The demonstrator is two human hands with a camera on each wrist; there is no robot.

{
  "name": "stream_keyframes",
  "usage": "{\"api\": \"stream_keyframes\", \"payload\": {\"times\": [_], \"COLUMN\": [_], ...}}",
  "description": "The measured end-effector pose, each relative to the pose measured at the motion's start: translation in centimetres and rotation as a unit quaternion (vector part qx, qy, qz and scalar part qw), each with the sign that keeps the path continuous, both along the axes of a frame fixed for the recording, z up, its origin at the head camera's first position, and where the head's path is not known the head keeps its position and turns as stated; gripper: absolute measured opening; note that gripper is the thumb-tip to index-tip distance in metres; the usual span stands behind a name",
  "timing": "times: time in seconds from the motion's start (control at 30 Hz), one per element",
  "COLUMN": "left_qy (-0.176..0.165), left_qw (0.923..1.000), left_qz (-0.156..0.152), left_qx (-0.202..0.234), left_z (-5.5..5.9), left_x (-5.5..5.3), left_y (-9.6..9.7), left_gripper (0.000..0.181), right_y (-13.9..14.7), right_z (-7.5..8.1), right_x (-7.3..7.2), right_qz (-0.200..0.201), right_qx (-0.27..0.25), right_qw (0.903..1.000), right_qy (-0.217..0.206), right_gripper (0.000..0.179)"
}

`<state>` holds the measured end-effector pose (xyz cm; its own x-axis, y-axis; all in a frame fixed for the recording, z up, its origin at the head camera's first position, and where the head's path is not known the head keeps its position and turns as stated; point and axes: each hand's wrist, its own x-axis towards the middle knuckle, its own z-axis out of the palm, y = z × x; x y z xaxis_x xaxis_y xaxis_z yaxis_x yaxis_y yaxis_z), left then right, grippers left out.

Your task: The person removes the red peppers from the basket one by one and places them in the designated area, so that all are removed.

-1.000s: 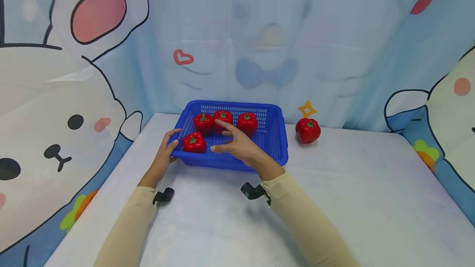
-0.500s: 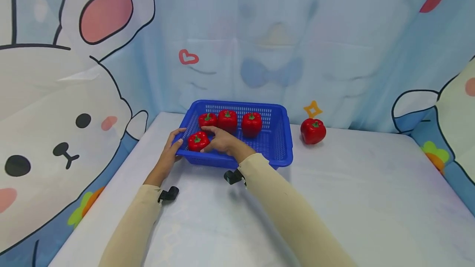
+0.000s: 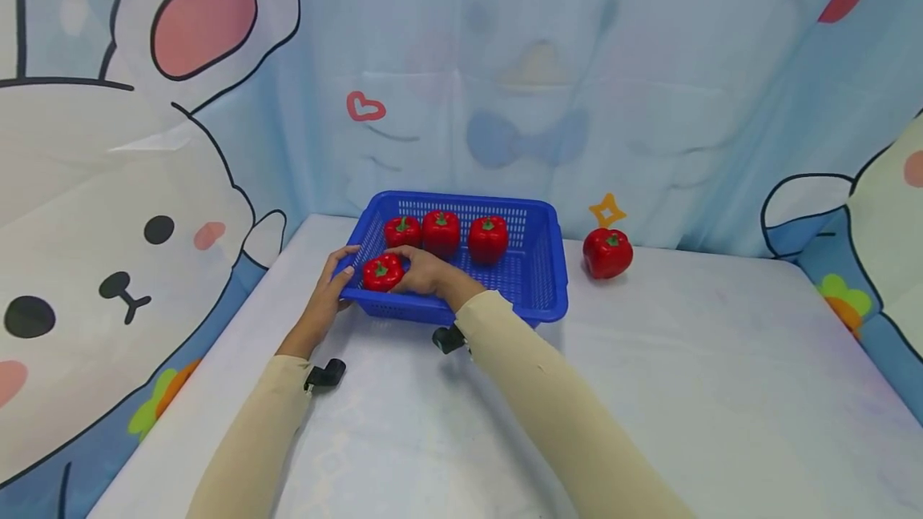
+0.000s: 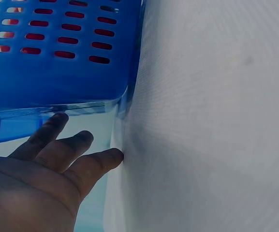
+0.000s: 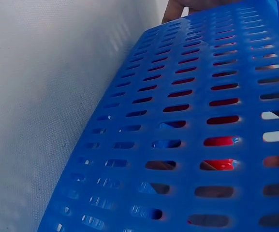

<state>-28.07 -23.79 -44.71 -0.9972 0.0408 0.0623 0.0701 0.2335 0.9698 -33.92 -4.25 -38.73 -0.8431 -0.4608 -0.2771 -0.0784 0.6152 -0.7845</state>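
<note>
In the head view a blue perforated plastic basket [image 3: 404,310] holds several red bell peppers with green stems. My left hand [image 3: 322,307] grips the basket's left rim; in the left wrist view its fingers [image 4: 93,166] reach along the outside, below the rim. Inside the basket, my right hand [image 3: 427,272] holds the front-left bell pepper [image 3: 382,271], thumb at the near side and fingers at the far side. Behind it a row of bell peppers [image 3: 441,233] stands along the back wall. The basket's front wall [image 5: 178,111] hides most of the right hand in the right wrist view.
One more red bell pepper [image 3: 607,253] sits on the white-covered table [image 3: 692,375], right of the basket. A light blue curtain [image 3: 534,38] with cartoon prints hangs close behind. Each wrist wears a small black camera [image 3: 449,339].
My right hand has moved left and down to the front-left bell pepper and taken hold of it. The left hand stays at the basket's left rim.
</note>
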Motion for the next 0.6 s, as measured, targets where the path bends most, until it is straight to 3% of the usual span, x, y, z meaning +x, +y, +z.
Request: {"api": "stream_keyframes", "payload": {"times": [0.27,0.6], "left_qy": [-0.003,0.01], "left_qw": [1.0,0.9998], "left_qz": [-0.003,-0.008], "left_qx": [0.006,0.014], "left_z": [-0.2,-0.1], "left_x": [0.0,0.0], "left_y": [0.0,0.0], "left_gripper": [0.048,0.047], "right_y": [0.5,2.8], "right_z": [-0.1,0.9], "right_x": [0.2,0.8], "right_qz": [-0.043,-0.096], "right_qx": [-0.066,-0.191], "right_qw": [0.9968,0.977], "right_qy": [0.011,0.004], "right_gripper": [0.082,0.082]}}
